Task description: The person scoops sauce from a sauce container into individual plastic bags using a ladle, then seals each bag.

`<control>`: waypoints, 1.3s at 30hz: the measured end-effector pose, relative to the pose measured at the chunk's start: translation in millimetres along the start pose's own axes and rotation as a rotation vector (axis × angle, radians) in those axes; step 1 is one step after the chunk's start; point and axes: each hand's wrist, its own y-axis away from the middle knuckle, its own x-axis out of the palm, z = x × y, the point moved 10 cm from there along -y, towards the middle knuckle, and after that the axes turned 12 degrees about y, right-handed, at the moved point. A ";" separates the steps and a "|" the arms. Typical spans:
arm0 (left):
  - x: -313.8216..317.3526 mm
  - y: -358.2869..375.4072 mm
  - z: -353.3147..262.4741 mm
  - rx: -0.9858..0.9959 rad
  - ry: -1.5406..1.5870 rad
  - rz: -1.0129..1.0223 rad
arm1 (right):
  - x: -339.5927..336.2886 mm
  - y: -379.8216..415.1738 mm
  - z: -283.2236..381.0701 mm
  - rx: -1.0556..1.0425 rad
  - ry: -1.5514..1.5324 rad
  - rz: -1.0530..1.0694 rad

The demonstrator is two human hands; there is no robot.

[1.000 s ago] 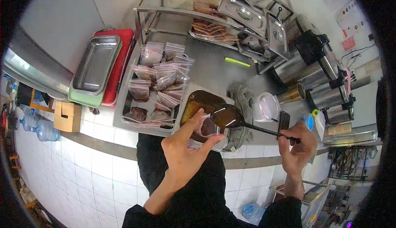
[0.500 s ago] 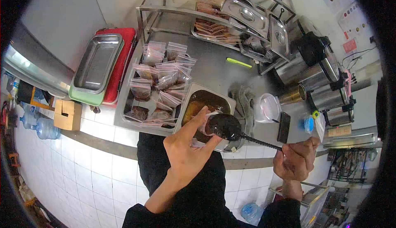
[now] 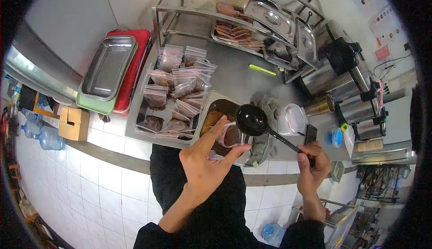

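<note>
My left hand grips a small clear zip bag, its mouth held spread between thumb and fingers. Closed around the handle of a black ladle is my right hand. The ladle's bowl hangs just above and right of the bag's mouth, its dark inside facing me. Below the bag stands a deep steel pan with brown liquid in it. To its left, a large tray holds many filled zip bags.
A grey cloth, a clear plastic tub and a dark phone lie to the right. A yellow-green knife or pen-like item lies farther back. A steel rack and tall pots stand behind.
The ladle bowl has lifted away from the bag's mouth, up and to the right, and turned upright. My right hand has moved slightly left. My left hand keeps its hold on the bag.
</note>
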 end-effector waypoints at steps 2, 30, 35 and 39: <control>-0.9 0.4 0.2 0.000 0.006 -0.007 | 7.7 3.6 -20.5 0.186 -0.137 0.070; -92.9 45.8 19.4 -0.291 0.189 -0.268 | 119.6 -32.2 134.7 -0.568 -0.185 0.434; -98.1 25.2 -5.8 -0.234 0.172 -0.118 | 116.7 -40.5 139.3 -0.500 -0.377 0.390; -109.4 23.7 -21.8 -0.134 -0.040 -0.159 | 119.9 -39.7 148.2 -0.499 -0.445 0.373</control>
